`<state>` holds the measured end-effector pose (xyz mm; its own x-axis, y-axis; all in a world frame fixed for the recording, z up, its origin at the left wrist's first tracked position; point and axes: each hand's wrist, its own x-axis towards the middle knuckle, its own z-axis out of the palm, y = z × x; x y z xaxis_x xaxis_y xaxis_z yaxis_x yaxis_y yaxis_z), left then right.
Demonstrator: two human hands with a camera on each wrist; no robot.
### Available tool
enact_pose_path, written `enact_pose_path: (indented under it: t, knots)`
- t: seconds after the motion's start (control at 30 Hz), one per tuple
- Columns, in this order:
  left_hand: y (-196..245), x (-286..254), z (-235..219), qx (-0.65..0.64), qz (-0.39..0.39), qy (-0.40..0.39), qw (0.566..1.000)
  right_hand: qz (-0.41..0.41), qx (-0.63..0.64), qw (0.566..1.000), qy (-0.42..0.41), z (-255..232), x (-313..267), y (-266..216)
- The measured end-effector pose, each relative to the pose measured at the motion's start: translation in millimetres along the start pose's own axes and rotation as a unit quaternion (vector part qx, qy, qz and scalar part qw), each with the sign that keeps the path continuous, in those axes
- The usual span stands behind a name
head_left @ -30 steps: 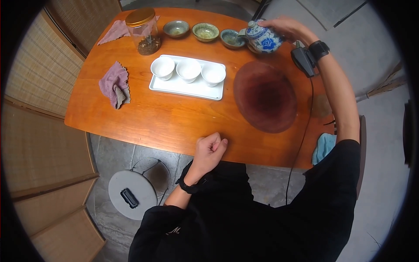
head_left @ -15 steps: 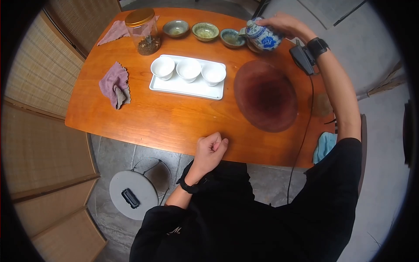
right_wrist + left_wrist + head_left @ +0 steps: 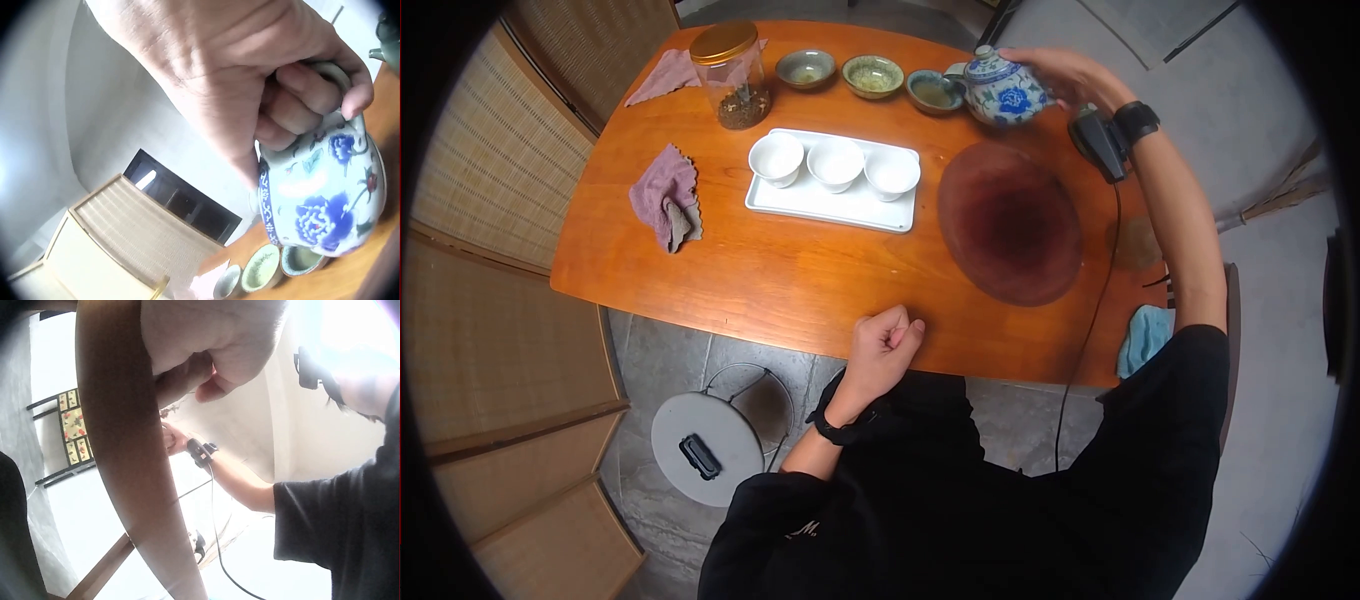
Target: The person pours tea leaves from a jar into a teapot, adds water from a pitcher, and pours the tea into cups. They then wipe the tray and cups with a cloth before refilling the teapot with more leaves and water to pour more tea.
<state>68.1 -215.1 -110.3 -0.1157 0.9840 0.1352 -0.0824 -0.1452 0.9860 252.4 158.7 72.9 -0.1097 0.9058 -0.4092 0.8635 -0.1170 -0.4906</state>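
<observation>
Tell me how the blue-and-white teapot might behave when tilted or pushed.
The blue-and-white teapot looks like glazed ceramic, judging by its shine, so it is probably fragile and slick. Its lid seems a separate piece and could slide off if tilted far. Held by its handle in the right hand, it may tip away from the grip.

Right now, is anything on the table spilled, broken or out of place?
No clear spill or breakage shows. Only the purple cloth looks untidy: it lies crumpled, left of the white tray, whose cups stand neatly aligned.
</observation>
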Motion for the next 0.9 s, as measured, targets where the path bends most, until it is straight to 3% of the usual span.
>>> enact_pose_path:
  t: [0.13,0.27,0.4,0.5,0.6,0.9]
  knots:
    - [0,1,1,-0.004,0.005,0.001,1.000,0.003,0.083,0.996,0.010,6,-26,3]
    - [0,1,1,-0.001,0.011,-0.003,1.000,0.020,0.194,0.979,-0.067,5,-35,18]
    - [-1,-1,0,0.005,0.009,-0.004,1.000,-0.012,0.283,0.959,-0.010,25,-47,35]
    - [1,1,0,0.007,0.010,-0.008,1.000,-0.055,0.356,0.933,-0.014,39,-58,45]
    - [0,1,0,0.009,0.013,-0.007,1.000,-0.073,0.371,0.925,-0.035,42,-60,50]
    - [-3,0,-1,0.029,0.030,-0.042,0.998,-0.082,0.194,0.977,0.001,41,-39,-9]
